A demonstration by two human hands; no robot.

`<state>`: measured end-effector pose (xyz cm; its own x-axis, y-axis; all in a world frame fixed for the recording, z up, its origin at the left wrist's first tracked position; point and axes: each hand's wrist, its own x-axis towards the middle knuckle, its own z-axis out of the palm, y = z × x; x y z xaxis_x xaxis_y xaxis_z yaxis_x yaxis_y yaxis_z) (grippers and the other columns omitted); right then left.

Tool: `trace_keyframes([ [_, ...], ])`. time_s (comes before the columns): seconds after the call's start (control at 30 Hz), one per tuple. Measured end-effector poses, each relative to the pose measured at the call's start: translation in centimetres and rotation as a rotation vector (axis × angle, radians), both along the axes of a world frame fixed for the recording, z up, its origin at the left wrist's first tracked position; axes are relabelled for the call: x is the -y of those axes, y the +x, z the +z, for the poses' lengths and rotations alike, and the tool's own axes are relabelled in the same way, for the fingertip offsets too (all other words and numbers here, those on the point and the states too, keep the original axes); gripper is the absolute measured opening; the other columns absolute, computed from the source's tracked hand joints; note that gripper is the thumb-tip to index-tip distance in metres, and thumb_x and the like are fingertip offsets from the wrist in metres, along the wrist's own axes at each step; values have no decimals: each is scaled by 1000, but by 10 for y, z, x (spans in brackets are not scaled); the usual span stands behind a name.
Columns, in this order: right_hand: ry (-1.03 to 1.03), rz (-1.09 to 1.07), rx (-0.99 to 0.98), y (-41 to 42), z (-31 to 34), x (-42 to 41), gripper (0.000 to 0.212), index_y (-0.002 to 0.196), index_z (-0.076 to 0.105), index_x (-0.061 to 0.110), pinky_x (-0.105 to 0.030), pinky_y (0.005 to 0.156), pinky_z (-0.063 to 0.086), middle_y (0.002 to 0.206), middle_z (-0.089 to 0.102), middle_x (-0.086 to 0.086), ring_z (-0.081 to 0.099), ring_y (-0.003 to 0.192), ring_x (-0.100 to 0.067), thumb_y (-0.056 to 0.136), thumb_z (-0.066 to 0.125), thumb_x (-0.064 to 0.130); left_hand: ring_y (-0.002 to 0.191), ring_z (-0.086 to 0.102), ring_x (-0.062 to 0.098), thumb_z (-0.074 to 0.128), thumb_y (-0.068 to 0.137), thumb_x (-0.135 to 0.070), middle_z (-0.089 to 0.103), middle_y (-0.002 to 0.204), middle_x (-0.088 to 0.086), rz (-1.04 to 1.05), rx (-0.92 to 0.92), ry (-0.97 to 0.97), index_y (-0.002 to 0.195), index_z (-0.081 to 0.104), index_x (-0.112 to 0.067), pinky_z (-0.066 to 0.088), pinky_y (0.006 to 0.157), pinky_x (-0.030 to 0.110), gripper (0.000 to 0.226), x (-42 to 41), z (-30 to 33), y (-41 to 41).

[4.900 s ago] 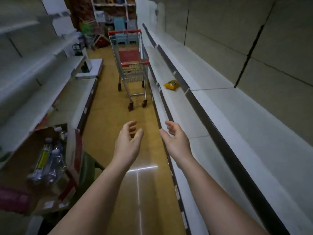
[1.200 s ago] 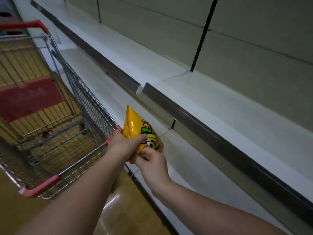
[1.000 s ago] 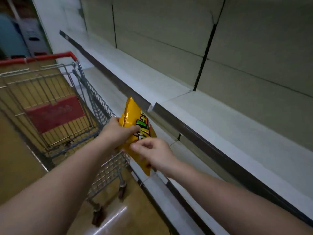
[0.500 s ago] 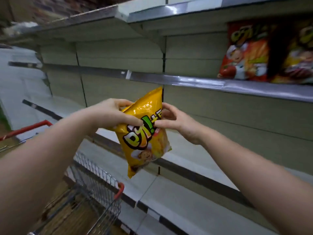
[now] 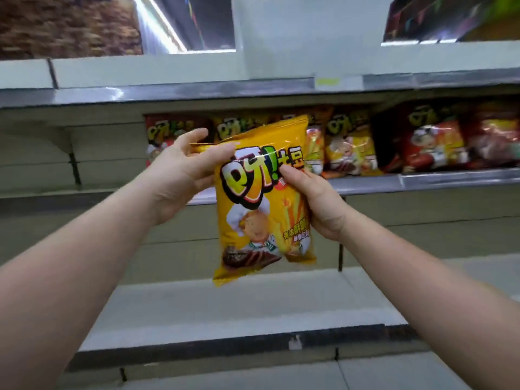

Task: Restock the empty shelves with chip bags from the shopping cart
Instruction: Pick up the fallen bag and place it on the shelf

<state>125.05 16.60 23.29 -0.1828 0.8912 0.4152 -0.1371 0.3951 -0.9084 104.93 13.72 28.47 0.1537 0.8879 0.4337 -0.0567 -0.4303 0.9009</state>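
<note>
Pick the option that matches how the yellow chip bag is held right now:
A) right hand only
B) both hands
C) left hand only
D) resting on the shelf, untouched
B: the left hand grips the yellow chip bag at its top corner, the right hand its right edge.

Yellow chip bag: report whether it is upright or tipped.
Upright, leaning slightly. The yellow chip bag hangs with its top seal up and print readable, held by the left hand and right hand.

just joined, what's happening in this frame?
A person holds a yellow chip bag upright in front of store shelving. The left hand pinches its top corner and the right hand grips its side. Behind it, a shelf already carries a row of chip bags; the lower shelf is bare here. The bag is not yet placed.
</note>
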Motion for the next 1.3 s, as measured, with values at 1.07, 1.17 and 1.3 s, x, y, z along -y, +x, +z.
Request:
trace_keyframes([
  [1.07,-82,-1074,68,476,-3,109,43,117,53,21,-26,78,48,105,67,0,62,94,-15,76,60,35,64,66,8,62,88,-33,69,77,-7,-894,7,1,89,60,-23,47,52,19,10,-66,-5,589],
  [1.17,-92,-1176,50,504,-1,118,32,117,53,21,-19,68,46,99,67,4,63,86,-8,86,57,30,81,67,16,64,87,-32,70,87,-2,-968,14,-20,89,62,-22,52,73,31,10,-64,-5,633],
  [1.3,-146,-1280,68,544,-5,136,34,121,52,19,-22,72,46,101,67,3,63,88,-10,89,56,30,74,63,8,63,88,-31,66,85,-6,-1029,25,-6,97,59,-23,48,57,22,13,-54,-14,689],
])
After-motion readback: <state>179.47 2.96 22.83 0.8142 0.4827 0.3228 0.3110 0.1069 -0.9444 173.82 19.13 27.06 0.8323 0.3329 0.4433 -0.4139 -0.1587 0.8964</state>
